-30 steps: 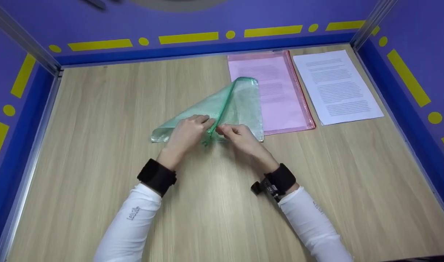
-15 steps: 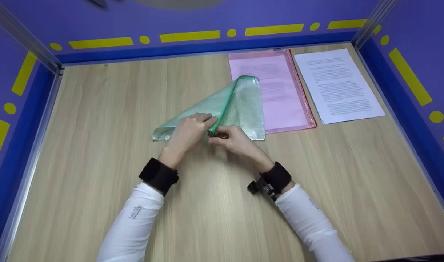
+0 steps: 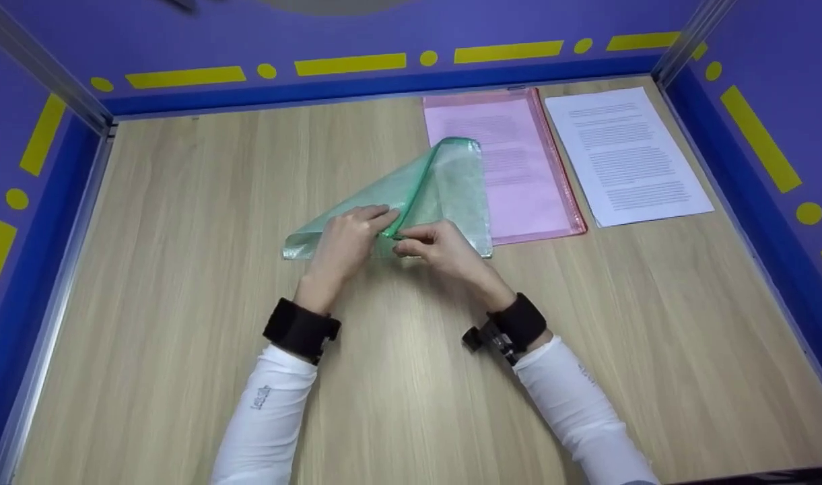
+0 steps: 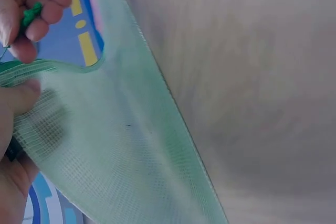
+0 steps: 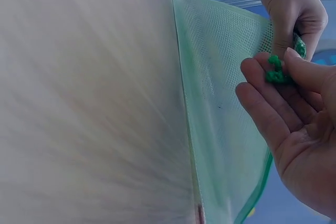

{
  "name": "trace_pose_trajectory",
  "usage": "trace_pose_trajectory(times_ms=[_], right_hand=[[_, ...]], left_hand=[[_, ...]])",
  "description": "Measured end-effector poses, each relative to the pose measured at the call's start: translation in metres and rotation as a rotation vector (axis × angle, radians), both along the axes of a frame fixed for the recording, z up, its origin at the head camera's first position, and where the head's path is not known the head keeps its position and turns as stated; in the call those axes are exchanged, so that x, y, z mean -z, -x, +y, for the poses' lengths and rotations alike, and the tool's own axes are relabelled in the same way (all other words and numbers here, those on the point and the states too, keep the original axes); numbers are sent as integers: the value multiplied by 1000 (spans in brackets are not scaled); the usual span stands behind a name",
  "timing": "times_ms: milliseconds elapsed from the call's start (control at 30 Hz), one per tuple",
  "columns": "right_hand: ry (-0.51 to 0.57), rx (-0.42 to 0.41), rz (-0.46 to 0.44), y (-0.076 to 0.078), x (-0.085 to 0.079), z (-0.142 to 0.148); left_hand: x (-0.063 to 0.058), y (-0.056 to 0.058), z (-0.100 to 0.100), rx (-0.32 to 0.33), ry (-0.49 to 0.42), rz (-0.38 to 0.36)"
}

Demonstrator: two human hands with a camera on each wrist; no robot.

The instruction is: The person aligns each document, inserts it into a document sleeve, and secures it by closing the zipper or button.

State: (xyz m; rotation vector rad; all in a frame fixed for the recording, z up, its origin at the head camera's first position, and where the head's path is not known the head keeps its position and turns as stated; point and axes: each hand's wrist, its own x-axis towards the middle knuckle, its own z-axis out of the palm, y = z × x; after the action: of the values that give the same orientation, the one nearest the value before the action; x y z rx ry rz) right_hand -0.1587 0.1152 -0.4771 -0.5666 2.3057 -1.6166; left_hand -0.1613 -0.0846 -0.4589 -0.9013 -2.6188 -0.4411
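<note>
A green mesh zipper pouch stands folded up on the table, its dark green zipper edge running slantwise toward the hands. My left hand grips the pouch at the near end of that edge; in the left wrist view its thumb presses on the mesh. Close beside it, my right hand pinches a small bright green zipper pull between thumb and finger. The right wrist view shows the other right fingers loosely bent below the pull. Most of the pull is hidden in the head view.
A pink zipper pouch with printed paper inside lies behind the green one and is partly covered by it. Right of it is a stack of printed sheets. Blue panels wall the wooden table at the back and sides.
The right fingers first opened around the dangling green pull below the zipper end, then closed on it and rose slightly. The left hand keeps its grip on the pouch.
</note>
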Motion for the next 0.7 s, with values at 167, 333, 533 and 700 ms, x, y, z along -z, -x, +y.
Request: trace_pose_trajectory(times_ms=[167, 333, 533, 700], right_hand=[[32, 50, -11, 1, -1, -3], [52, 61, -18, 0, 0, -4], [52, 89, 25, 0, -1, -4], [20, 106, 114, 1, -2, -4]], left_hand=[[0, 0, -2, -42, -72, -75], [1, -3, -5, -96, -132, -157], [3, -4, -9, -103, -156, -195], [4, -4, -13, -110, -160, -199]])
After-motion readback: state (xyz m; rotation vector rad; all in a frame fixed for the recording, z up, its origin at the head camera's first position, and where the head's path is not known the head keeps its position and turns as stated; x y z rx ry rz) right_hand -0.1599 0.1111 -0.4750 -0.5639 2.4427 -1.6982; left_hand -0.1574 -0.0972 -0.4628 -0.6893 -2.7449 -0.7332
